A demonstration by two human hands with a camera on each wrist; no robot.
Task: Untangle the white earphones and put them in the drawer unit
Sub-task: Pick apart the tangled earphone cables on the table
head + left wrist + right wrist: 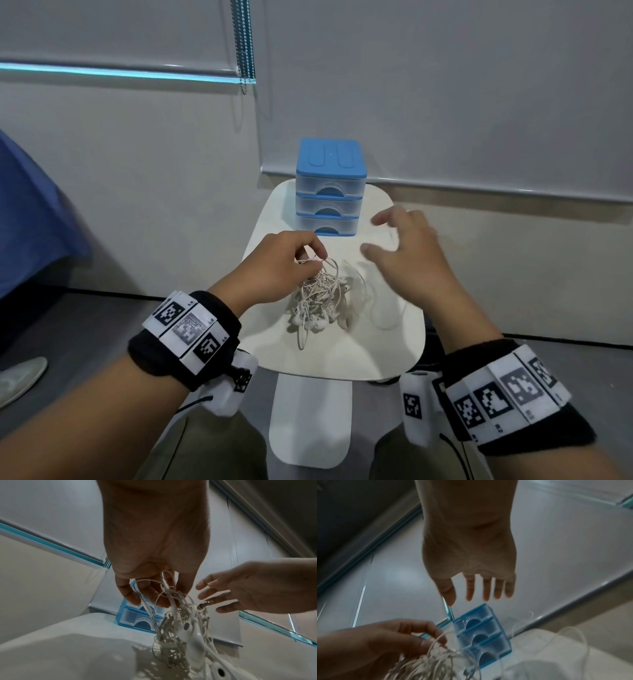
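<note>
A tangled bundle of white earphones point(318, 298) hangs over the middle of the small white table point(383, 356), its lower buds touching the top. My left hand point(308, 255) pinches loops of cable at the top of the bundle point(173, 616), holding it up. My right hand point(383, 236) hovers to the right of the bundle with fingers spread and straight point(471, 592), holding nothing. One loose white cable point(380, 315) lies on the table at the right. The blue drawer unit point(330, 188) with three clear drawers, all closed, stands at the table's far side point(481, 635).
The table is narrow and its edges lie close on both sides. A wall with roller blinds stands right behind the drawer unit. A blue cloth point(30, 219) and a shoe point(19, 378) are on the floor side at the left.
</note>
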